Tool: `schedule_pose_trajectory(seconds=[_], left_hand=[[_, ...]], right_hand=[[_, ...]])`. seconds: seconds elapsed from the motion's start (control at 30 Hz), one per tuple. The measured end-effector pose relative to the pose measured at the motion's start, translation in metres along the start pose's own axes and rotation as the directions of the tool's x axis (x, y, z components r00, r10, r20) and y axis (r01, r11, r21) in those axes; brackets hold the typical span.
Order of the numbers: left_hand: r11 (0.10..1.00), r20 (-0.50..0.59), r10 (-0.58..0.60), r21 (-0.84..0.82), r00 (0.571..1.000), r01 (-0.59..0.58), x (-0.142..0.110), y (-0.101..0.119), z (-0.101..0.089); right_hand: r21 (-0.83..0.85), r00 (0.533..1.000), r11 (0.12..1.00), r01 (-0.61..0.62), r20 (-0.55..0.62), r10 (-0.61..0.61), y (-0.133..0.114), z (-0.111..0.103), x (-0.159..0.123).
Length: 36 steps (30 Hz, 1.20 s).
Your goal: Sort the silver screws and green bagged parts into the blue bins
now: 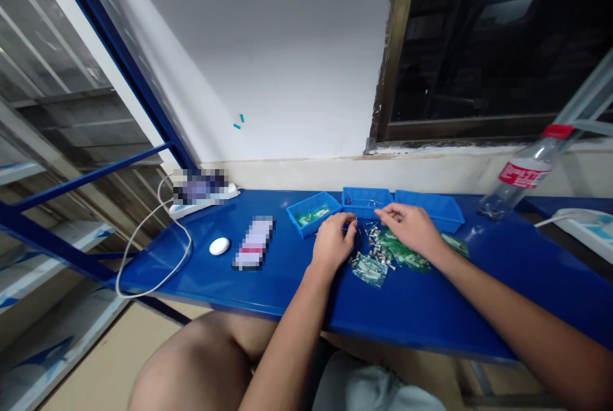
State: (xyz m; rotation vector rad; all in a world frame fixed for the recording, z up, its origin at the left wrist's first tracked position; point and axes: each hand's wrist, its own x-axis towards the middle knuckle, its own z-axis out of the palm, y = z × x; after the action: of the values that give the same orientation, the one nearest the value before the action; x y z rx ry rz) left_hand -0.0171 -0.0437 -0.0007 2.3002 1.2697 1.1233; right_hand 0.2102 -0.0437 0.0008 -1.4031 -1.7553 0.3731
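Having small metal pieces (374, 242) and green packets (405, 253) on the table (297, 277) beside your half-curled left hand (331, 242) and right hand (416, 227) likely eases reach, though I cannot tell whether either grips anything.

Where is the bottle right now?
In the head view, the bottle stands tilted on the right, beyond the right hand, beside the white power strip.
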Motion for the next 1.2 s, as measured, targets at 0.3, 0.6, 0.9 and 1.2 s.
schedule_pose_trajectory(seconds=[0.3, 0.6, 0.9, 1.2], left_hand=[[1.000, -0.016, 0.008, -0.002, 1.000, -0.008, 0.000, -0.003, 0.002], [1.000, -0.012, -0.010, 0.001, 1.000, 0.011, -0.001, -0.001, 0.000], [1.000, -0.005, -0.010, 0.005, 1.000, 0.010, -0.001, -0.001, 0.001], [1.000, -0.004, 0.012, 0.001, 1.000, -0.012, -0.001, -0.003, 0.002]], right_hand=[[-0.088, 0.853, 0.880, 0.467, 0.308, -0.422, -0.004, 0.022, -0.007], [-0.103, 0.833, 0.866, 0.490, 0.349, -0.430, 0.001, 0.030, 0.000], [-0.030, 0.913, 0.936, 0.351, 0.231, -0.335, -0.007, 0.028, 0.001], [-0.149, 0.890, 0.903, 0.404, 0.292, -0.350, -0.003, 0.029, 0.000]])
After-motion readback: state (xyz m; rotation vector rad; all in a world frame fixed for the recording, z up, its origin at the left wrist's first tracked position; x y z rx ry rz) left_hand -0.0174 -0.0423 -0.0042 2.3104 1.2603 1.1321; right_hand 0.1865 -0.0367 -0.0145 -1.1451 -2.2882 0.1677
